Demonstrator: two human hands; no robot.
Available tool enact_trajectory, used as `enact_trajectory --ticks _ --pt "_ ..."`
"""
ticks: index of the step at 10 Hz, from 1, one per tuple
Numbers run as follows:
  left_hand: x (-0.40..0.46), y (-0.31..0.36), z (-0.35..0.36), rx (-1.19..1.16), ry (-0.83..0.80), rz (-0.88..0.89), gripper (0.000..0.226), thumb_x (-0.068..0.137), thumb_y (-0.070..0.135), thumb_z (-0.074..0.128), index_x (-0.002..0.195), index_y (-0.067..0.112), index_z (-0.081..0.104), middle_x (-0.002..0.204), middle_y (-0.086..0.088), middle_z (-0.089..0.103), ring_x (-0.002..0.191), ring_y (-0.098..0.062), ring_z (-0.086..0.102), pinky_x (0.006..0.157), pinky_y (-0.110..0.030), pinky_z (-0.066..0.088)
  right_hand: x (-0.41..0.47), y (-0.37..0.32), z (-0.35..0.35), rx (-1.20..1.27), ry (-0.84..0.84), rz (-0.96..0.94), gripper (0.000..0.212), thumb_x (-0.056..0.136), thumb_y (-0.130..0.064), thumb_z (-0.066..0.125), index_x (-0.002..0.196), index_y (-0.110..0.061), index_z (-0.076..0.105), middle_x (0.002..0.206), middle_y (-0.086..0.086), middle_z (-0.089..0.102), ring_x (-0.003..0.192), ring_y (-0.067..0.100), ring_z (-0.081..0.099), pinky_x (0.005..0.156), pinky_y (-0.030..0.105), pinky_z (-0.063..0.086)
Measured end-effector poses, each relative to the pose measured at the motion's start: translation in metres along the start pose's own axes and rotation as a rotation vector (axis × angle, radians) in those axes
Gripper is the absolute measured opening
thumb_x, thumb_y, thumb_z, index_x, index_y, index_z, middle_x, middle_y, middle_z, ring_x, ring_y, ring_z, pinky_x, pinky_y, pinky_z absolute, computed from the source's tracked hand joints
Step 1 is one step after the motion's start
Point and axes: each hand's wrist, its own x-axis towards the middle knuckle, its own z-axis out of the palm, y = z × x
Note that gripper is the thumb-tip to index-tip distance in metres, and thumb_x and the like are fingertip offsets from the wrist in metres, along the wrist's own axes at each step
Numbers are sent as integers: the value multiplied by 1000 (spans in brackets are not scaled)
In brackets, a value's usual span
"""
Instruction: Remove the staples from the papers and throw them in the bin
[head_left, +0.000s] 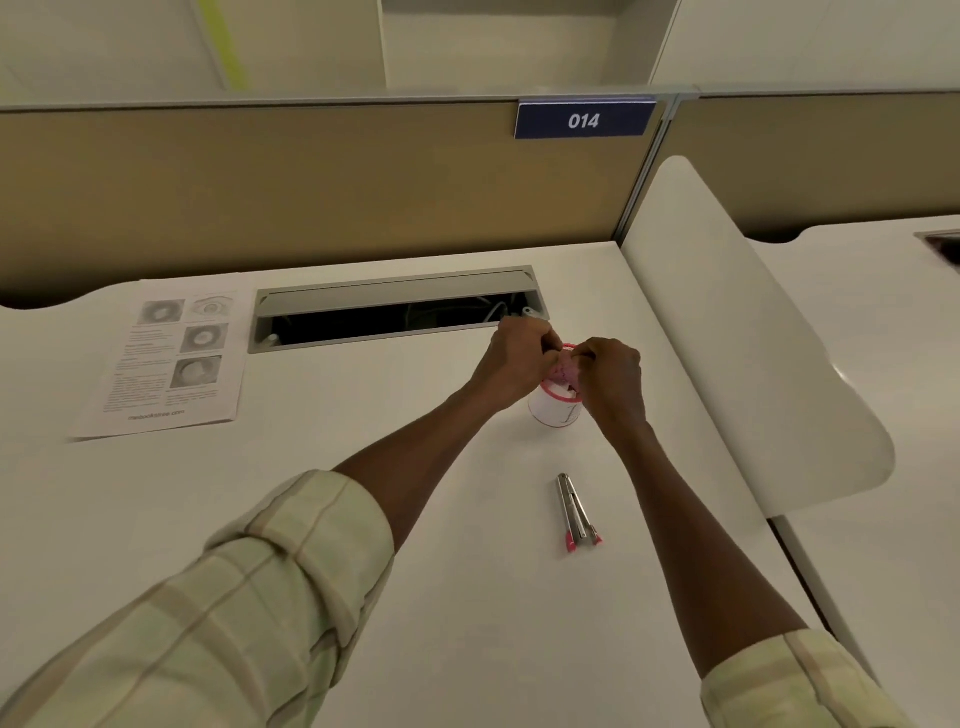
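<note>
A small white bin (553, 410) with a pink rim stands on the white desk (363, 467), right of centre. My left hand (517, 358) and my right hand (613, 376) meet directly above its opening, fingers curled and fingertips close together. Anything pinched between them is too small to see. A metal staple remover (576, 512) with pink handle tips lies on the desk in front of the bin, touched by neither hand. A printed paper (166, 358) with pictures and text lies flat at the left.
An open cable slot (395, 312) with a raised grey lid runs across the desk just behind the hands. A tan partition (311, 182) with a "014" plate closes the back. A white curved divider (737, 322) borders the right side.
</note>
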Motion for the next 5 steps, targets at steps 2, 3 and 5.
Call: enact_trajectory --ticks 2,3,5 --pt "4 -1 11 15 -15 -6 12 82 8 69 93 6 74 87 -10 73 79 -16 66 76 -28 57 3 6 -1 -18 -7 -2 20 85 -2 56 93 2 74 93 20 72 83 32 66 76 36 54" --pt "2 -4 9 14 0 -31 16 83 2 60 91 6 73 88 -9 72 80 -15 63 74 -25 54 3 12 2 -7 12 18 25 81 3 52 87 -3 76 88 16 73 80 28 65 72 33 53" --pt "-2 -17 -2 -27 8 -75 27 91 -4 44 97 5 68 98 -10 70 87 -18 65 76 -29 56 -1 10 1 -50 -9 -33 27 76 9 56 95 1 74 98 20 64 93 31 57 74 31 46"
